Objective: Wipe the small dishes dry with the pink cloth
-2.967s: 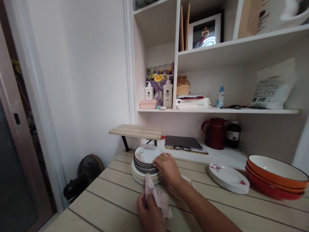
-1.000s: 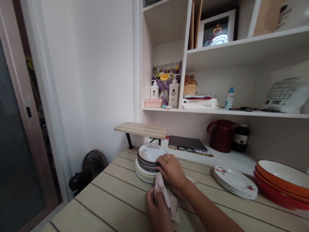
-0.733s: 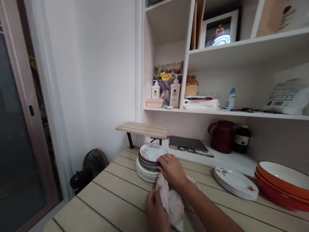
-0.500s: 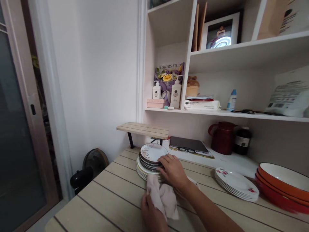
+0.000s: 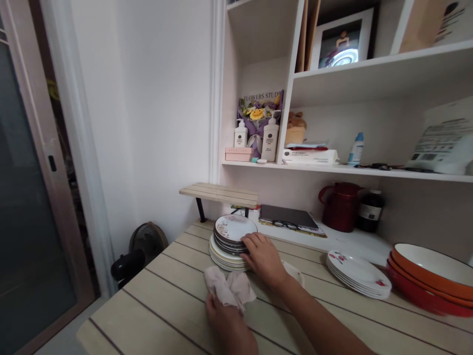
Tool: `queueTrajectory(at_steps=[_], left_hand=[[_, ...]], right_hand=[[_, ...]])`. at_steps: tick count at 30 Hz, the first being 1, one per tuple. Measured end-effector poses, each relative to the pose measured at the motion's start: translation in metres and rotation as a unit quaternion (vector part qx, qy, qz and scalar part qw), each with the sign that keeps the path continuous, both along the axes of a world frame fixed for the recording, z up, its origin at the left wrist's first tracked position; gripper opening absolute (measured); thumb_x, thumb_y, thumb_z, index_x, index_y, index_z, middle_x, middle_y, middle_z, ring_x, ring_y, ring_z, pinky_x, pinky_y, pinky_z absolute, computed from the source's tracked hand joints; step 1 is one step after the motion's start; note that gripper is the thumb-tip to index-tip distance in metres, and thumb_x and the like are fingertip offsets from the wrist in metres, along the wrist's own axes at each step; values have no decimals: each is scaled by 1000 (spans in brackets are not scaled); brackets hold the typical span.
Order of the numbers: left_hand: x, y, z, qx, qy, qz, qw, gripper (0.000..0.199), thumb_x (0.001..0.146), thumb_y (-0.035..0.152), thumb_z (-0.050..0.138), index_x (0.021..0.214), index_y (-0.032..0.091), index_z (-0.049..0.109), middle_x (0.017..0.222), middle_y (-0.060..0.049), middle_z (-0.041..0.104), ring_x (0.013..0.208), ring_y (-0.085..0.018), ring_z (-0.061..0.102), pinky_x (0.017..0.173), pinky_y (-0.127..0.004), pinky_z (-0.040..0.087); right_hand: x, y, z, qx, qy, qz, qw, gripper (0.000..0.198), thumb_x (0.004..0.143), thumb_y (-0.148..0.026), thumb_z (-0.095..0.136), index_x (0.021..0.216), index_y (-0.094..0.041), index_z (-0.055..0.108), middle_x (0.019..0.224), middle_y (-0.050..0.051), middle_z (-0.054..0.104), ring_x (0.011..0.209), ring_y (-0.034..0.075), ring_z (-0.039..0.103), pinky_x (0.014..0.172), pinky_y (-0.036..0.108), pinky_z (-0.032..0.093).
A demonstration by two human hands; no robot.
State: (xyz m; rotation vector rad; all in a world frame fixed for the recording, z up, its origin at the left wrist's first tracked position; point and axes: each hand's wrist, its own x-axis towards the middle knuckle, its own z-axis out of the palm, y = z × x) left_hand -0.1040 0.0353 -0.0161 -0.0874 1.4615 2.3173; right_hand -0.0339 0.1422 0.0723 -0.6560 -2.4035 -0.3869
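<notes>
A crumpled pale cloth [image 5: 231, 288] is held in my left hand [image 5: 231, 325], low over the table in front of the plates. My right hand [image 5: 264, 259] has its fingers on the near right rim of several small stacked plates [image 5: 235, 228], white with a dark edge and a brown flower print. These rest on a pile of larger white plates [image 5: 221, 260] with a yellowish rim. Behind my right wrist, partly hidden, a white dish [image 5: 294, 273] shows on the table.
On the right of the slatted table [image 5: 155, 296] are white plates with red flowers [image 5: 356, 273] and stacked orange and red bowls [image 5: 430, 283]. A raised wooden shelf [image 5: 218, 194], a laptop [image 5: 290, 217] with glasses, a red jug [image 5: 339, 207] and a dark bottle [image 5: 370, 211] are behind.
My left hand has moved the cloth left and down, away from the plates. My right hand stays at the rim of the small plates. The view has shifted slightly.
</notes>
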Motion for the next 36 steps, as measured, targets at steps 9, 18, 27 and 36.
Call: queueTrajectory(at_steps=[9, 18, 27, 36], left_hand=[[2, -2, 12, 51, -66, -24, 996, 42, 85, 39, 47, 121, 18, 53, 100, -13, 66, 79, -22, 66, 68, -32, 51], [5, -2, 11, 62, -45, -36, 996, 37, 83, 38, 50, 112, 16, 56, 94, -12, 67, 79, -22, 66, 70, -33, 52], [1, -1, -3, 70, -27, -43, 996, 42, 78, 47, 58, 106, 17, 57, 96, -12, 67, 80, -23, 66, 72, -33, 52], [-2, 0, -1, 0, -16, -15, 1000, 37, 85, 42, 45, 110, 17, 57, 94, -11, 67, 78, -22, 66, 68, -32, 52]], right_hand=[[4, -6, 1, -11, -1, 5, 1000, 41, 84, -31, 66, 121, -20, 55, 123, 12, 62, 112, 28, 52, 92, 41, 41], [10, -2, -2, -15, -23, 22, 999, 60, 78, -33, 72, 132, -19, 50, 133, 13, 57, 120, 31, 48, 97, 44, 38], [10, -9, -4, -18, -16, 16, 1000, 60, 81, -29, 66, 137, -17, 45, 134, 14, 57, 123, 30, 46, 99, 44, 38], [9, -7, -9, -17, -22, 10, 1000, 70, 80, -34, 66, 142, -14, 41, 139, 16, 53, 128, 32, 42, 102, 45, 35]])
